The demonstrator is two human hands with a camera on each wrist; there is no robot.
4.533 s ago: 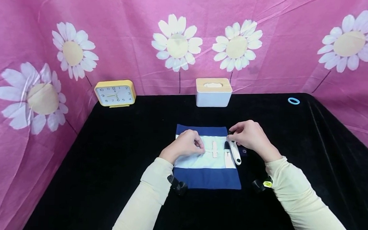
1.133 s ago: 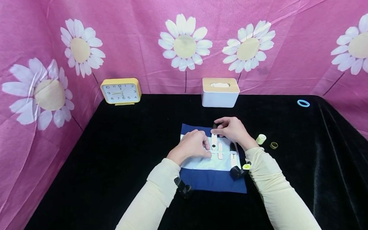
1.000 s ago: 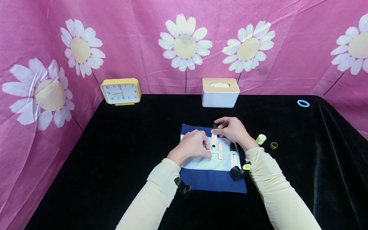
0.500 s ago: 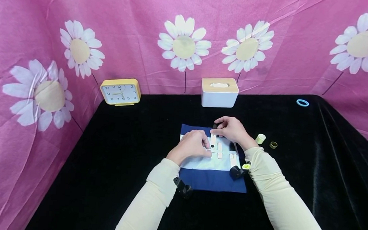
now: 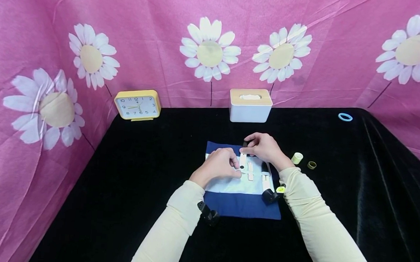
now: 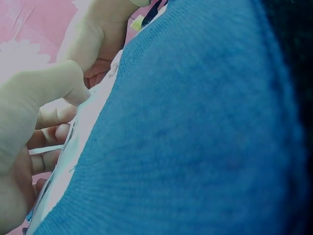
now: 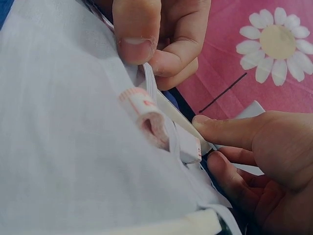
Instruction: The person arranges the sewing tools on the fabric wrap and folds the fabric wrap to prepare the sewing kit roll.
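A navy and white cloth sewing kit lies unfolded on the table. In the head view, my right hand pinches the dark end of a slim white tool with a hole in its other end. The tool points down toward an elastic band stretched across the white cloth. Beside it, my left hand pinches that band between thumb and finger, as the right wrist view shows. A rolled tape measure sits under the band, right of the tool. Farther right, a black-topped white implement is tucked under the elastic.
Right of my right wrist are a pale yellow thread spool and a small brass-coloured ring. At the back stand a yellow clock and a tissue box. A blue ring lies at the back right.
Since the oldest frame, my right hand has carried the white tool left, from the kit's right edge to beside my left hand. The spool and brass-coloured ring have come into view. Lately both hands barely move.
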